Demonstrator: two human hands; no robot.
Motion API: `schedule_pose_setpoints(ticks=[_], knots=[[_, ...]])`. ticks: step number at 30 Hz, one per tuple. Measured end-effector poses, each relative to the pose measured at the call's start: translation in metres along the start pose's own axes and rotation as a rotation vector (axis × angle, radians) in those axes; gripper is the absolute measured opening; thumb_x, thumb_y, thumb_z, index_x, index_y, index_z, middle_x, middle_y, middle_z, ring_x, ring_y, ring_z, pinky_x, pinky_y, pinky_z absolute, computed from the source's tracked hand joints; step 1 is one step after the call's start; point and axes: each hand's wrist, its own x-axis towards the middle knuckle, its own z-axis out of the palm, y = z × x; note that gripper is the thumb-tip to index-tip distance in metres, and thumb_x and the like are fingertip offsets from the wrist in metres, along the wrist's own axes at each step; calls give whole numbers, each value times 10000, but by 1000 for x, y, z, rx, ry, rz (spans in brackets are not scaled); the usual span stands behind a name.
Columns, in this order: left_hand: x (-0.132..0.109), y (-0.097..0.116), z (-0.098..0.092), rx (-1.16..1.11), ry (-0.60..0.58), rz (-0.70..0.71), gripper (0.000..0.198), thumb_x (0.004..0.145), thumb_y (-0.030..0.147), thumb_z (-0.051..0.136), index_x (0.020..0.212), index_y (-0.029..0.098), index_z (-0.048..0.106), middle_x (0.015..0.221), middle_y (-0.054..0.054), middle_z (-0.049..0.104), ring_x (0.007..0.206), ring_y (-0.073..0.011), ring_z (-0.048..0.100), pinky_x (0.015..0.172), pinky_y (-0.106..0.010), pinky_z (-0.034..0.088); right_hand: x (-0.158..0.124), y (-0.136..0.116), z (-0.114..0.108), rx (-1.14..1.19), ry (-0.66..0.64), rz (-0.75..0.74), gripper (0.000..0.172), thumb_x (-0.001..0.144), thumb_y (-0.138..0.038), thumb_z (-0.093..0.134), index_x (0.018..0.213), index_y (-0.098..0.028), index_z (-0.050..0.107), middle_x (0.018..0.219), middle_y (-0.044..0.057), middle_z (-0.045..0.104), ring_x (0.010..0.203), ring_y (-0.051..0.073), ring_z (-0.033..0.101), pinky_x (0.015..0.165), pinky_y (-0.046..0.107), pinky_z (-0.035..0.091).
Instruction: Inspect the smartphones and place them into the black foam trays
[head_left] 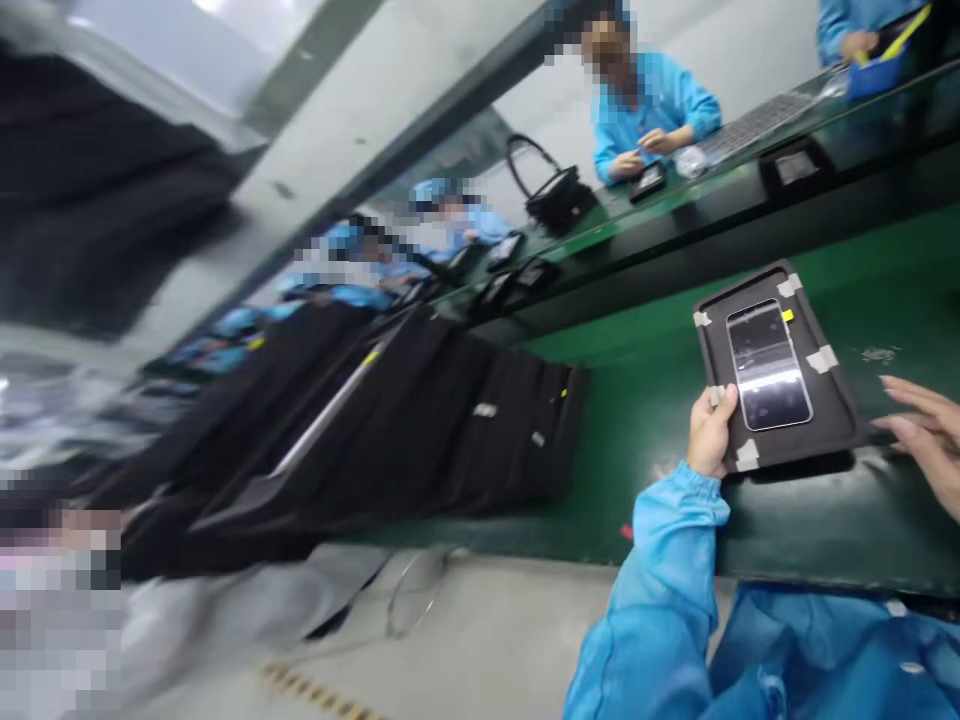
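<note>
A long green surface (645, 400) runs from the near right toward the far left, and the view of it is tilted and partly blurred. On its left part lies a row of black trays (420, 420), overlapping one another, with small pale labels on them. Beyond a dark divider, a second green surface (675, 205) carries more black trays, a black handbag (559, 195) and a grey keyboard (754, 122); a co-worker in a blue smock (649, 105) sits behind it with both hands together over a small tray. On the near right of the first surface rests a black carrier tray (780, 455) with pale tape at its corners, and a phone (769, 365) lies face up in its recess, its glass catching a bright band of light. The person's left hand (709, 430), in a blue sleeve, is closed on the tray's near left edge, thumb on top. The right hand (926, 435) is open with fingers stretched out, the fingertips at the tray's right edge; contact cannot be told.
</note>
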Motion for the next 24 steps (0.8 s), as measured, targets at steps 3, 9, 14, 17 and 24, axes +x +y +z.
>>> schedule_pose_setpoints(ticks=[3, 9, 14, 17, 24], knots=[[0, 26, -78, 121, 157, 59, 382, 650, 485, 812, 714, 160, 621, 640, 12, 648, 632, -155, 637, 699, -290, 532, 8, 11, -5, -68, -31, -54, 431, 910, -545, 538, 1239, -274, 602, 1065, 54, 666, 743, 198, 679, 564, 271, 605], [-3, 83, -187, 390, 324, 84, 192, 686, 285, 812, 709, 161, 667, 668, -47, 694, 893, -334, 682, 955, -529, 477, 13, 18, -9, -134, -15, -33, 434, 909, -596, 494, 1208, -309, 621, 999, 45, 671, 708, 234, 666, 538, 355, 595], [-11, 87, -172, 548, 421, 295, 272, 629, 172, 827, 868, 194, 698, 1264, -62, 625, 1420, -335, 236, 1189, -450, 167, 14, 19, -5, -127, -18, -70, 393, 920, -546, 514, 1199, -293, 628, 1051, 50, 661, 728, 228, 663, 551, 344, 593], [-16, 52, -138, 790, 336, 361, 525, 637, 283, 840, 1118, 184, 655, 1450, -116, 451, 1434, -312, 211, 1196, -452, 98, 14, 20, -4, -129, -21, -91, 404, 934, -559, 485, 1155, -261, 644, 1076, 58, 654, 711, 212, 661, 556, 326, 597], [-14, 18, -143, 1449, 234, 240, 477, 864, 210, 503, 1324, 84, 493, 1439, -215, 426, 1395, -328, 304, 1137, -574, 231, 7, 28, -7, -183, -57, -115, 359, 992, -458, 462, 1120, -158, 613, 1185, 84, 607, 775, 147, 665, 592, 207, 597]])
